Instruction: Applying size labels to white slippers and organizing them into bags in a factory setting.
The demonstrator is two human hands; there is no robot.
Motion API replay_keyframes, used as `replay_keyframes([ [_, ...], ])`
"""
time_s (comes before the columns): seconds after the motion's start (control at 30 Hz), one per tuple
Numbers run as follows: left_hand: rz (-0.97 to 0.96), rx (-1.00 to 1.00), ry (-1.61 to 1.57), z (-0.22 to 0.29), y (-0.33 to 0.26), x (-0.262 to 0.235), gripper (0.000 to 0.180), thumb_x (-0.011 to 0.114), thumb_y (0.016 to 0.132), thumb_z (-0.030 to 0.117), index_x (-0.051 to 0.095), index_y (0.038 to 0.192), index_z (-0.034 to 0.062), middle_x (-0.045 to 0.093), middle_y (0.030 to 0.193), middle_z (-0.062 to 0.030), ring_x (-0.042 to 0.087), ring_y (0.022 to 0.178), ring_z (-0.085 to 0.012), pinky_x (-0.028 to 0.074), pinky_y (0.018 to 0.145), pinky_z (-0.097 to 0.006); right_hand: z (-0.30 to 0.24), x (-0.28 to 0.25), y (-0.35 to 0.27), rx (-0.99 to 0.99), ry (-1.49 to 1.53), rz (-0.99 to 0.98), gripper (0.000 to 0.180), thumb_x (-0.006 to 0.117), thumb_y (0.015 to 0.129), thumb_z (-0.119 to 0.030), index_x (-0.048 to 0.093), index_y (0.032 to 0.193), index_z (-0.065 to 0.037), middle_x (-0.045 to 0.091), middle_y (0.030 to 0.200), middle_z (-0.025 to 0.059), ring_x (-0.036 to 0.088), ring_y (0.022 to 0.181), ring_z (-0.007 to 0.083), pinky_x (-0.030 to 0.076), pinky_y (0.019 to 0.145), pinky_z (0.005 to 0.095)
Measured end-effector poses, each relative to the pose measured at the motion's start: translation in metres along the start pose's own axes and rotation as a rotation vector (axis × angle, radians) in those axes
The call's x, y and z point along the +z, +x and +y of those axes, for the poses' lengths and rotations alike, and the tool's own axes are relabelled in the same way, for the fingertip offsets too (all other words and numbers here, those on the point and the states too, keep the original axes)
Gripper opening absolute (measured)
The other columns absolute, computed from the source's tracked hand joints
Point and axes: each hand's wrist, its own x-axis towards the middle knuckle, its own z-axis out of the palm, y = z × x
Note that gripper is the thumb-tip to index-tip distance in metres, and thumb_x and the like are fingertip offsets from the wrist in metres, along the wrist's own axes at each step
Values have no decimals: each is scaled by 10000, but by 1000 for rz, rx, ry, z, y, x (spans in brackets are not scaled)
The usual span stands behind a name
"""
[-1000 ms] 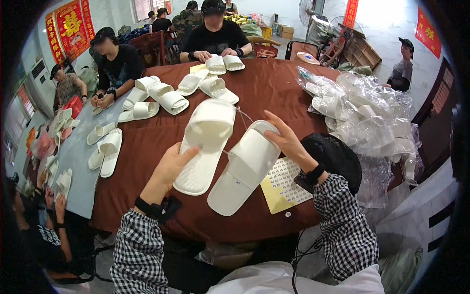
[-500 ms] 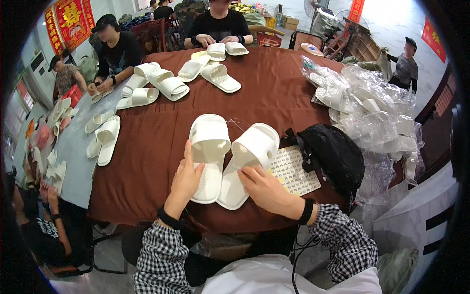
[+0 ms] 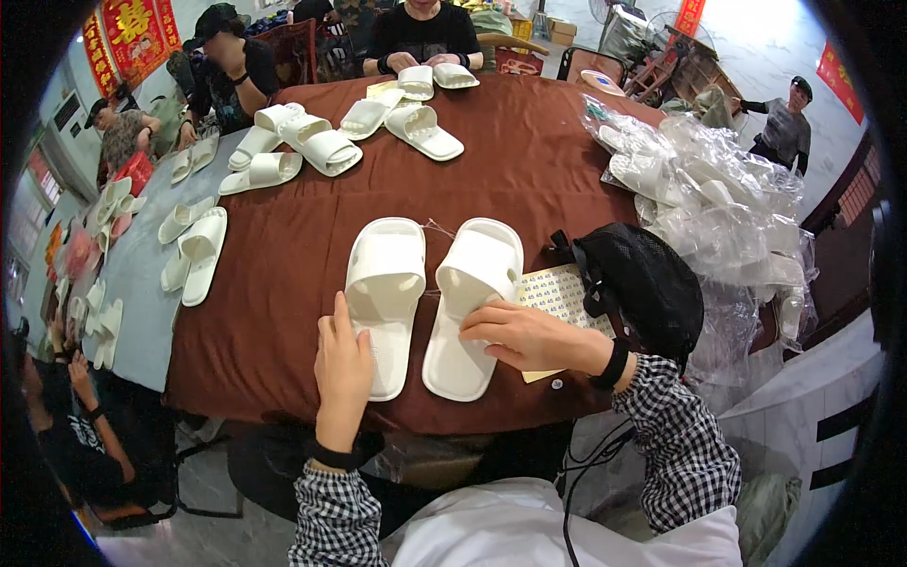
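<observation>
The white left slipper (image 3: 385,300) and right slipper (image 3: 464,287) lie side by side on the brown tablecloth (image 3: 283,350) before me; my left hand (image 3: 344,364), its fingers nearly straight, rests along the left one's outer edge; my right hand (image 3: 539,337) bends over the other's footbed, and whether it pinches I cannot tell; they seem light, soft, not fragile; the sole's sides should give the safest hold.
</observation>
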Motion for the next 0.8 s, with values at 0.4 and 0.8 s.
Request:
replay_keyframes([
  [0.4, 103, 393, 192, 16, -49, 33, 549, 553, 925, 249, 431, 1406, 15, 368, 1470, -238, 324, 1349, -441, 282, 1113, -500, -8, 10, -6, 78, -208, 190, 294, 613, 781, 3, 619, 1073, -25, 582, 1099, 102, 591, 1017, 285, 528, 849, 354],
  [0.8, -29, 754, 115, 46, -27, 42, 498, 649, 836, 208, 555, 1316, 114, 465, 1349, -143, 357, 1291, -392, 253, 1087, -577, -11, 27, 4, 309, -389, 215, 113, 589, 802, -74, 521, 880, -26, 538, 910, 126, 591, 879, 303, 525, 697, 385],
])
